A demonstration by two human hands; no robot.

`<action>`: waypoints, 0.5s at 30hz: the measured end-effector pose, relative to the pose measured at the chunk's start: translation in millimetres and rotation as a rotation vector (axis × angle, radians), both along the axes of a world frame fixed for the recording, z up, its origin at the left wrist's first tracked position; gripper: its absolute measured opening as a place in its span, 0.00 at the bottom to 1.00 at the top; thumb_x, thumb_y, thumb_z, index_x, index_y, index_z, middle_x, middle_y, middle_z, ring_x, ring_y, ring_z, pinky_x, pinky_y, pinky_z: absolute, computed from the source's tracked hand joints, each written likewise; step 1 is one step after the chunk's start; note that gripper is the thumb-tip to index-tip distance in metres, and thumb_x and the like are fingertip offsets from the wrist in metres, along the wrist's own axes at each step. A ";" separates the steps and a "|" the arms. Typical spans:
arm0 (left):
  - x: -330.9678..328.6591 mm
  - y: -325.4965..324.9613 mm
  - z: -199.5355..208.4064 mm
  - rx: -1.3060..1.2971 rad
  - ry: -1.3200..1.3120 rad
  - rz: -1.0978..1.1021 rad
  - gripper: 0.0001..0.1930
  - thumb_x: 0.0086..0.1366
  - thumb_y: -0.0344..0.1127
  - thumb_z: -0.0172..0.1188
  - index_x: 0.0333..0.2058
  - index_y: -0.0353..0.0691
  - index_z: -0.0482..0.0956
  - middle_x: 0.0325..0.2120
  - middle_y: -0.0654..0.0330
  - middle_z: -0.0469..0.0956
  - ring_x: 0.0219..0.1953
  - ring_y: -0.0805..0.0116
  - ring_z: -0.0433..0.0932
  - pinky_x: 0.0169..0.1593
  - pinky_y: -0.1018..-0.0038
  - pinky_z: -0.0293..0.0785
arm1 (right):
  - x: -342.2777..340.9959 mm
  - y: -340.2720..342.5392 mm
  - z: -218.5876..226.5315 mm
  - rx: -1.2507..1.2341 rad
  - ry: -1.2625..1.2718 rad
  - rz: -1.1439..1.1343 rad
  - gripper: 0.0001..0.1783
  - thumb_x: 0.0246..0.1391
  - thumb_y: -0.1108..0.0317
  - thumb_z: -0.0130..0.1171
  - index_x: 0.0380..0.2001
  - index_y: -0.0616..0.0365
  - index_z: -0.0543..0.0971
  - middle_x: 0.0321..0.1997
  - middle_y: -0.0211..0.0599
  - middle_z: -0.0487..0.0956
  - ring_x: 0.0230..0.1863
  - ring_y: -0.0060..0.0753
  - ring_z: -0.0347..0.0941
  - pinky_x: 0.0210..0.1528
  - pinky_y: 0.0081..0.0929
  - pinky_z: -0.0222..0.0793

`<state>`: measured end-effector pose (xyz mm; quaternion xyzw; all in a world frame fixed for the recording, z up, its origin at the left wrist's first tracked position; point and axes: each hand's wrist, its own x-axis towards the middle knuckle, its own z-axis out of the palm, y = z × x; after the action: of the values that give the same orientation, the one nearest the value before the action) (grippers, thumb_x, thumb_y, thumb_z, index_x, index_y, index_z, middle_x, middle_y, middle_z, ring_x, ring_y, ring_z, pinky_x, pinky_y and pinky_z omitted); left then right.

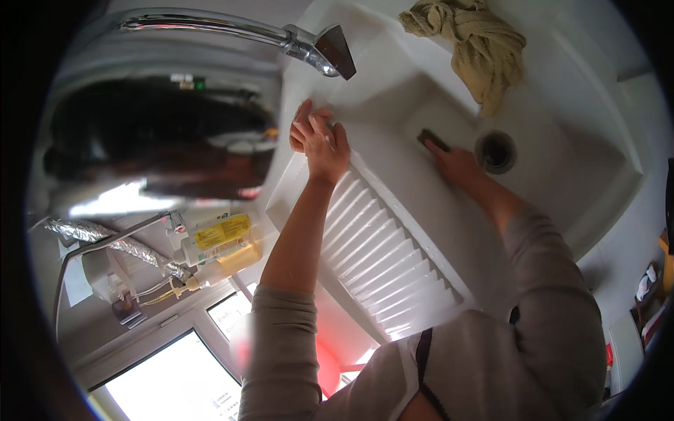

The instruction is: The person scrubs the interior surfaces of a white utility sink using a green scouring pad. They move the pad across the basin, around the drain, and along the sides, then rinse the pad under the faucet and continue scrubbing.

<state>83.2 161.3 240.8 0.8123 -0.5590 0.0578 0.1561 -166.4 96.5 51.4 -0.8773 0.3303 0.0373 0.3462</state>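
My right hand [460,167] reaches down into a white sink basin [449,231]. Its fingers press a small dark green scouring pad [433,139] to the basin floor, left of the round drain [496,151]. On the basin's left rim, my left hand [320,142] leans with its fingers apart and bent, holding nothing that I can see. A ridged white washboard slope [382,252] lies between my two forearms. At the far side, a crumpled olive-brown cloth [488,52] drapes over the sink.
A chrome faucet [232,28] extends over the sink's far left corner. Close by at left, a large blurred shiny object [161,140] blocks part of the view. Bottles, one a yellow-labelled bottle [221,235], stand near a foil-wrapped hose [116,242] and a bright window [172,379].
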 end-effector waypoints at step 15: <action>4.3 6.5 11.6 -0.016 -0.068 0.021 0.17 0.56 0.32 0.56 0.45 0.46 0.65 0.61 0.51 0.54 0.59 0.49 0.52 0.58 0.53 0.44 | -52.8 -26.5 -2.8 -0.063 0.003 -0.138 0.28 0.61 0.58 0.48 0.65 0.28 0.61 0.24 0.50 0.79 0.24 0.53 0.77 0.27 0.50 0.73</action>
<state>87.6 167.8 252.4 0.8143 -0.5550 0.0917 0.1429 -219.2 70.0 48.7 -0.8628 0.3916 0.0042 0.3198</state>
